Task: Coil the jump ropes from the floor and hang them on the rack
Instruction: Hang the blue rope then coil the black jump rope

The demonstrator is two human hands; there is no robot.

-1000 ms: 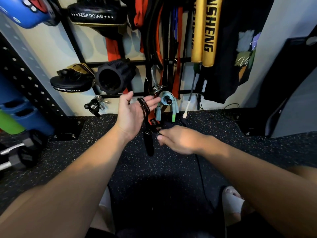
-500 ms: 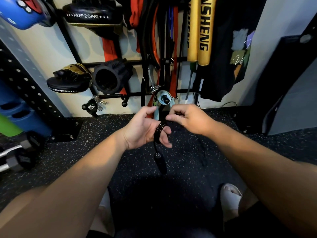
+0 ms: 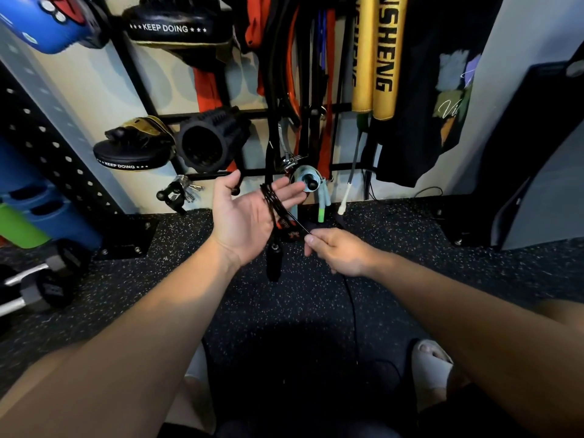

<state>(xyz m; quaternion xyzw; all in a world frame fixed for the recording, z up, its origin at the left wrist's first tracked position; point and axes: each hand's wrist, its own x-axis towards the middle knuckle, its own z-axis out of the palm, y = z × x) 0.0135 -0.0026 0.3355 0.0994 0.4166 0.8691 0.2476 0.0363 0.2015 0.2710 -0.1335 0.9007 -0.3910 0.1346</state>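
Head view recorded the left hand (image 3: 249, 216) held palm up in front of the rack (image 3: 252, 111), fingers straight and slightly spread, thumb out to the side. Several turns of a black jump rope (image 3: 271, 200) were looped round those fingers. One black handle (image 3: 273, 263) of the rope hung straight down below the palm.

A single strand ran taut from the coil down to the right hand (image 3: 339, 252). That hand pinched the strand between thumb and forefinger, with the remaining fingers curled under. The two hands were near each other but apart, the right one lower. From beneath the right hand the loose length of rope dropped to the speckled rubber floor (image 3: 126, 295) and trailed back toward the person's feet.

On the rack behind were noted:
- a focus pad (image 3: 170, 30) marked "KEEP DOING"
- a black foam roller (image 3: 202, 147)
- two gold padded sticks (image 3: 376, 52)
- a pale blue rope (image 3: 308, 181), hanging just beyond the left fingertips

A dumbbell (image 3: 38, 289) lay on the floor at far left.
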